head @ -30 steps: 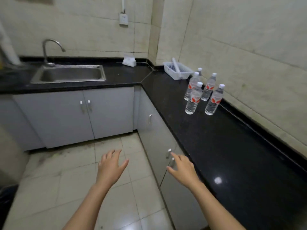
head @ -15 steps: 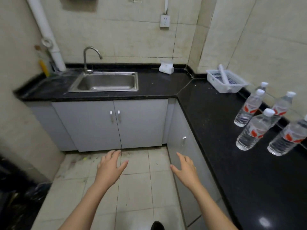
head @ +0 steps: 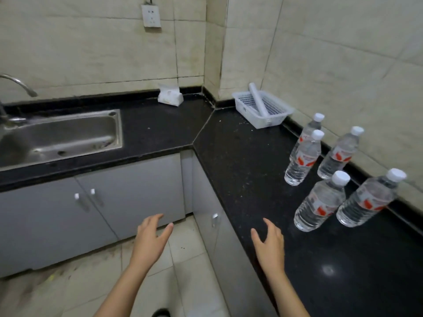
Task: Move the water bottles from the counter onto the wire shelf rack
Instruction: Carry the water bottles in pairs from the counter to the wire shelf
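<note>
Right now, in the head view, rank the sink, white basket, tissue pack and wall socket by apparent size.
Largest: sink, though cut off at left.
Then: white basket.
Last: tissue pack and wall socket, too alike to rank.

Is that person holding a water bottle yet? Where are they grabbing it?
No, nothing is held. The left hand and right hand are both open and empty; the five water bottles stand untouched on the counter.
</note>
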